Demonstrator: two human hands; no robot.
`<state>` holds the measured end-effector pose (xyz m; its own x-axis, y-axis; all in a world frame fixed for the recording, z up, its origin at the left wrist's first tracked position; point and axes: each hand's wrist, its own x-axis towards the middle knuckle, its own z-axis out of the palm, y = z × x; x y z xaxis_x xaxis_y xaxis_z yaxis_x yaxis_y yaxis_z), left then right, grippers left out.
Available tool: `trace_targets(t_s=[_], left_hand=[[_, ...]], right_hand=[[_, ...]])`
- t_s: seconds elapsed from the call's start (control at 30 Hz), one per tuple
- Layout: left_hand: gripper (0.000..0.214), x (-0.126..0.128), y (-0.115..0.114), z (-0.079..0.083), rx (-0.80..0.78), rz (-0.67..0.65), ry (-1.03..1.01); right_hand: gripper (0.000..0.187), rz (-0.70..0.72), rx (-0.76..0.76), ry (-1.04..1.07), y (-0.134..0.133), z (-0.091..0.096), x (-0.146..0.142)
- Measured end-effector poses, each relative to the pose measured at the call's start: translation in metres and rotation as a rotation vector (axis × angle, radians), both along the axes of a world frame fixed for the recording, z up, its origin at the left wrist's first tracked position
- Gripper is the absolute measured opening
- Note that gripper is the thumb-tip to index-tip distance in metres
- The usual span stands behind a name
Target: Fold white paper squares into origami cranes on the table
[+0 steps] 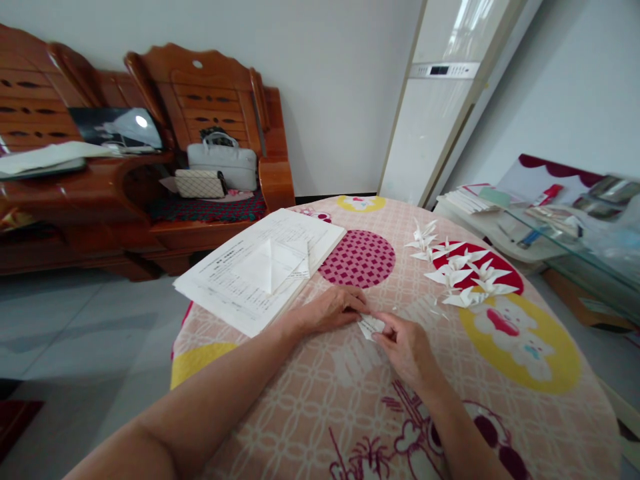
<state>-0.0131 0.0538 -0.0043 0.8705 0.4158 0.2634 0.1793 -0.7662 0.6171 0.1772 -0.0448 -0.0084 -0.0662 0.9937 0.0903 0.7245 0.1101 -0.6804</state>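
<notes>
Between my hands is a small folded piece of printed paper, low over the patterned tablecloth. My right hand pinches its right side between thumb and fingers. From the left, my left hand bends over with its fingertips on the paper's upper left edge; part of the paper is hidden under the fingers. Several white folded paper cranes stand to the right of my hands. Left of them lies a stack of printed sheets, with a creased paper square on top.
The round table's cloth carries coloured print patches. Beyond it stand carved wooden chairs holding a grey bag and a laptop. A tall white air conditioner is behind. At right, a glass shelf holds papers and odds and ends.
</notes>
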Motion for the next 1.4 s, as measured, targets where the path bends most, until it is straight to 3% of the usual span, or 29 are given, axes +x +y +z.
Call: trace_targets(t_s=[0.27, 0.47, 0.8, 0.97, 1.03, 1.17, 1.4], left_hand=[[0.015, -0.004, 0.012, -0.005, -0.053, 0.063, -0.041], [0.014, -0.008, 0.015, 0.0, -0.044, 0.197, -0.024], [0.019, -0.006, 0.01, -0.003, -0.05, 0.341, -0.064], [0.015, -0.001, -0.003, 0.008, -0.005, 0.377, -0.215], [0.016, 0.001, -0.01, 0.012, 0.014, 0.358, -0.198], [0.025, 0.004, -0.015, 0.01, 0.049, 0.211, 0.024], [0.02, 0.002, -0.009, 0.003, 0.053, 0.201, 0.076]], right_hand=[[0.022, 0.003, 0.063, -0.167, -0.002, -0.001, -0.008], [0.019, 0.012, 0.058, -0.19, -0.002, 0.0, -0.009], [0.016, 0.025, 0.038, -0.166, 0.0, -0.005, -0.005], [0.017, 0.024, 0.023, -0.16, 0.001, -0.004, -0.005], [0.017, 0.025, 0.014, -0.162, 0.001, -0.002, -0.005], [0.018, 0.02, 0.029, -0.163, -0.001, -0.001, -0.006], [0.027, -0.034, 0.026, -0.131, -0.003, 0.004, -0.008]])
